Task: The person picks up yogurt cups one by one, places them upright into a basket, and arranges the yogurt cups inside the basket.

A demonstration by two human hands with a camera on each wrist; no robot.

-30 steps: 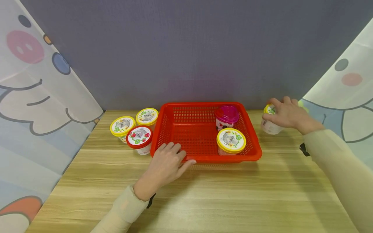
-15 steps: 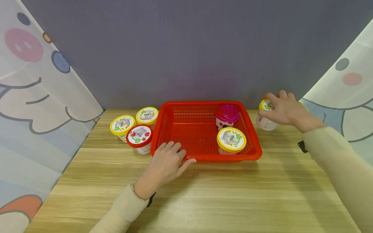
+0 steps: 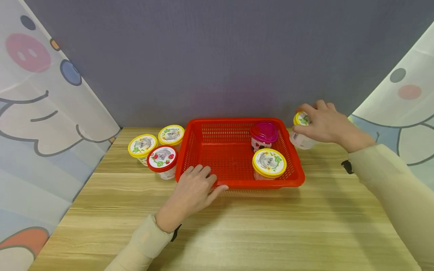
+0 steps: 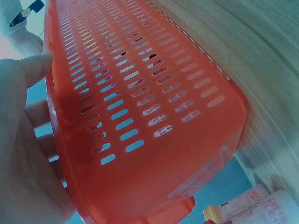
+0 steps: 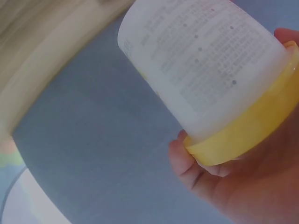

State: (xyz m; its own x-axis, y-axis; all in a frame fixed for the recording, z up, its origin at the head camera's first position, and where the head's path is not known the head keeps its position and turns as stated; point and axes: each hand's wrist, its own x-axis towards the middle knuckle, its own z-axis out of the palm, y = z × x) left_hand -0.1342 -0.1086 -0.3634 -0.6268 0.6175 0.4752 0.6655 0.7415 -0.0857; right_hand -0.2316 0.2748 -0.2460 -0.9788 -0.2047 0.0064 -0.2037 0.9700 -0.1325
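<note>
My right hand (image 3: 328,122) grips a white paper tub with a yellow lid (image 3: 300,140) from above, just right of the red plastic basket (image 3: 234,184). In the right wrist view the fingers hold the yellow lid's rim, and the tub's printed side (image 5: 201,60) shows. My left hand (image 3: 194,190) holds the basket's front rim near its left corner, fingers over the edge and thumb along it. Inside the basket, at its right end, stand a tub with a magenta lid (image 3: 264,132) and a yellow-lidded tub (image 3: 269,163).
Left of the basket, two yellow-lidded tubs (image 3: 142,146) (image 3: 171,134) and a red-lidded tub (image 3: 162,157) stand close together on the wooden table (image 3: 257,229). A grey panel (image 3: 223,60) rises behind the table, with cartoon-printed sheets (image 3: 40,124) at both sides.
My right hand has carried the yellow-lidded tub leftward and slightly up in the view, closer to the basket's right side. The left hand and basket have stayed put.
</note>
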